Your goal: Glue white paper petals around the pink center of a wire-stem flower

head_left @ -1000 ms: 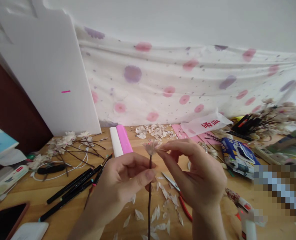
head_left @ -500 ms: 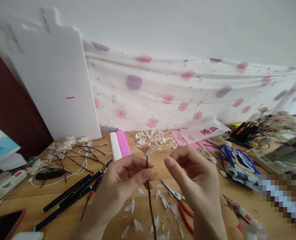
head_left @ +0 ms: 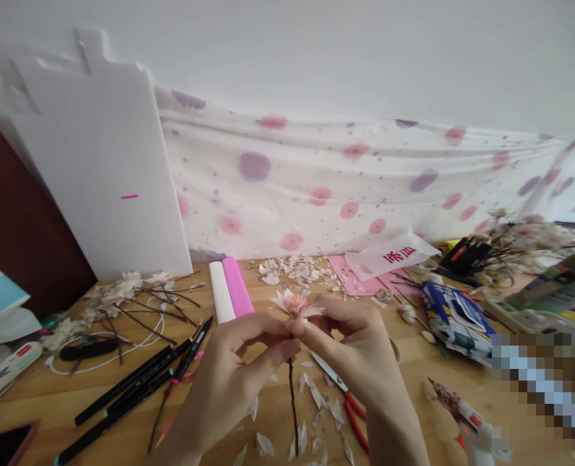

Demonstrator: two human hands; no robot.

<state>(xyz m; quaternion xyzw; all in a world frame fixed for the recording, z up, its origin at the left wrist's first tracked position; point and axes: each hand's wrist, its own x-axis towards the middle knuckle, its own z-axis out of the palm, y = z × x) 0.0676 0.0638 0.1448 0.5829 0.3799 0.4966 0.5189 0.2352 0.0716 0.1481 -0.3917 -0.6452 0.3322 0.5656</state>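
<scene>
Between my hands stands a handmade flower (head_left: 294,303) with pale petals and a pink centre, on a thin dark stem (head_left: 293,395). My left hand (head_left: 253,353) pinches the stem just below the bloom. My right hand (head_left: 348,346) is closed, thumb and fingers pressed at the petals' base from the right. Red-handled scissors (head_left: 355,414) lie partly hidden under my right hand. Loose pale petals (head_left: 265,445) are scattered on the wooden table below the flower.
A heap of petals (head_left: 299,270) lies at the back. White and pink rolls (head_left: 236,288) are beside it. Black markers (head_left: 127,382) and finished flowers (head_left: 127,291) lie left. A blue packet (head_left: 456,317) and glue gun (head_left: 466,414) are on the right.
My right hand has moved left and closed onto the flower, having been apart from it. The bloom has tipped so its pink centre shows. The view has shifted slightly.
</scene>
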